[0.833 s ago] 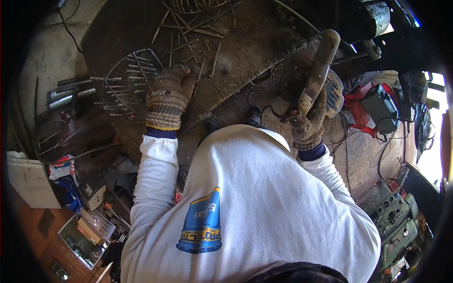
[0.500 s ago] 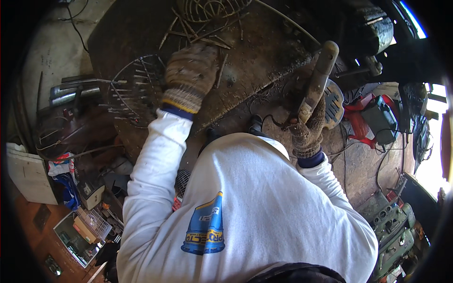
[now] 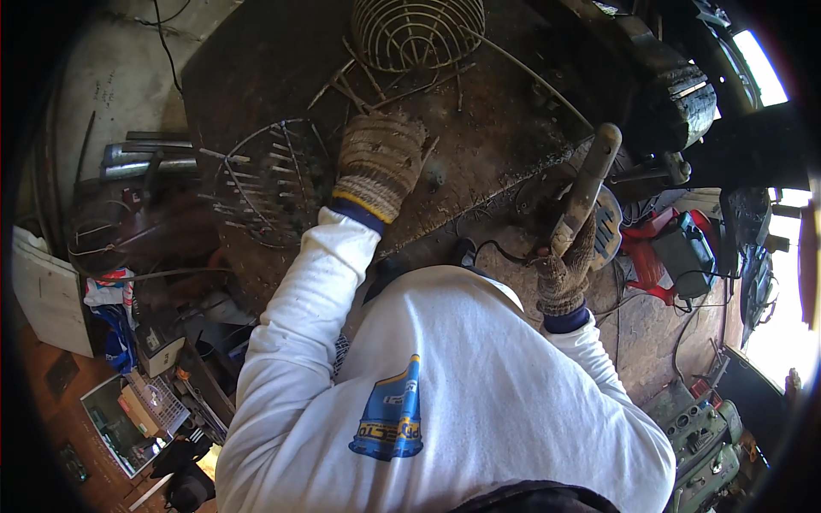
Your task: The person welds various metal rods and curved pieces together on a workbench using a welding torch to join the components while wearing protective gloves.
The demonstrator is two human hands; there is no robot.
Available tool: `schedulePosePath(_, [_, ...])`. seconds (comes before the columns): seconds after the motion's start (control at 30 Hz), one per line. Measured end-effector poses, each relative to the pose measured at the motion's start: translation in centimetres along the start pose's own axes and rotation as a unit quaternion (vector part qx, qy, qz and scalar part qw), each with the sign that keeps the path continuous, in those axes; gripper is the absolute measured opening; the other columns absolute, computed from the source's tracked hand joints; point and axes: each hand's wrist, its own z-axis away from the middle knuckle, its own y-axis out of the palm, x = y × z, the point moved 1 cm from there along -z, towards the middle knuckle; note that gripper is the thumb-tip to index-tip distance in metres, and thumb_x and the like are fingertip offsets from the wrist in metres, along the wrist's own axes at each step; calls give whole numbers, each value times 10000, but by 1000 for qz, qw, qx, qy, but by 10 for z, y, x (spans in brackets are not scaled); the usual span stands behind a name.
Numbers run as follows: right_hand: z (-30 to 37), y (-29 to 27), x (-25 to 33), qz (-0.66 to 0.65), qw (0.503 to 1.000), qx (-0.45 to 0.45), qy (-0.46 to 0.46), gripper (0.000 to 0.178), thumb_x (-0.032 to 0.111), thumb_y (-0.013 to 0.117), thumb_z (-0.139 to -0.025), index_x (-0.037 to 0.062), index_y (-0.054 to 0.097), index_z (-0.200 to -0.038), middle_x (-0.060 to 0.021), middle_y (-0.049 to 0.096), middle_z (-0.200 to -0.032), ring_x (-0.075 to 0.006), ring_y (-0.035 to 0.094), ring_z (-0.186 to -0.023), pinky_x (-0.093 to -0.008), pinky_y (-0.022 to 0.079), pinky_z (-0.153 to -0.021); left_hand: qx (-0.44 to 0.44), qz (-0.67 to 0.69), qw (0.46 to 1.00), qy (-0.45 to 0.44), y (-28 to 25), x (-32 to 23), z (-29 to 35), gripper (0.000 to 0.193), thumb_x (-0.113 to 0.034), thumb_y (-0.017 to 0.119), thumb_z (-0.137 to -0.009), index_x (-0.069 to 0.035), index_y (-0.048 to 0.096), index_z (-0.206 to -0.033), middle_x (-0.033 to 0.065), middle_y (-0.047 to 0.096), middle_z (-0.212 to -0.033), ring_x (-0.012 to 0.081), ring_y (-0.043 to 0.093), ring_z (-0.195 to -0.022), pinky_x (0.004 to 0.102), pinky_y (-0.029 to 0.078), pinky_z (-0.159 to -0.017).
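My left hand, in a striped brown knit glove, is curled palm-down over the dark tabletop. Its fingertips are hidden, and so is whatever lies under them. Thin metal rods lie just beyond it; one short rod shows along its right side. To its left rests a curved wire frame with several short bars. Farther back stands a round wire basket. My right hand, gloved too, is closed around a long, worn tool with a rounded end. A slotted grey disc shows beside this hand.
The dark table has a diagonal front edge. A thin, pale, bent line runs from the basket toward the tool. A red and grey case sits on the floor at right, with cables nearby. Green machinery stands lower right.
The whole view has shifted, so the table and both hands appear lower and more of the basket shows. My left glove, blurred before, is now sharp. My right hand keeps its hold on the tool.
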Motion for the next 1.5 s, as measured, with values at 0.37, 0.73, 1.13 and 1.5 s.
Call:
schedulePosePath(0.37, [-5, 10, 9, -37, 999, 6, -6, 1171, 556, 889, -746, -2, 280, -1575, -127, 504, -1440, -234, 533, -1296, -379, 435, -1098, 137, 470, 833, -258, 22, 90, 18, 358, -344, 583, -977, -59, 708, -1154, 151, 745, -1127, 323, 697, -1086, 419, 528, -975])
schedulePosePath(0.73, [-5, 8, 4, -19, 999, -2, -27, 1203, 543, 905, -723, 7, 262, -1587, -127, 505, -1423, -216, 548, -1259, -345, 498, -1020, 273, 386, 859, -194, 32, 83, -76, 352, -355, 613, -930, -168, 746, -1196, 136, 698, -1293, 365, 659, -1196, 521, 541, -1000])
schedulePosePath(1.13, [4, -4, 12, -45, 999, -4, -24, 1199, 452, 931, -726, 9, 230, -1592, -133, 495, -1452, -238, 536, -1305, -386, 445, -1111, 276, 356, 880, -155, 28, 50, -93, 316, -303, 604, -939, -170, 761, -1179, 130, 711, -1265, 336, 664, -1202, 492, 546, -992])
schedulePosePath(1.5, [3, -6, 7, -71, 997, -4, -24, 1178, 454, 922, -728, 20, 246, -1589, -138, 481, -1476, -263, 505, -1348, -419, 435, -1122, 267, 349, 897, -55, 28, 55, -80, 462, -393, 609, -942, -163, 669, -1338, 118, 625, -1410, 309, 579, -1317, 463, 472, -1106])
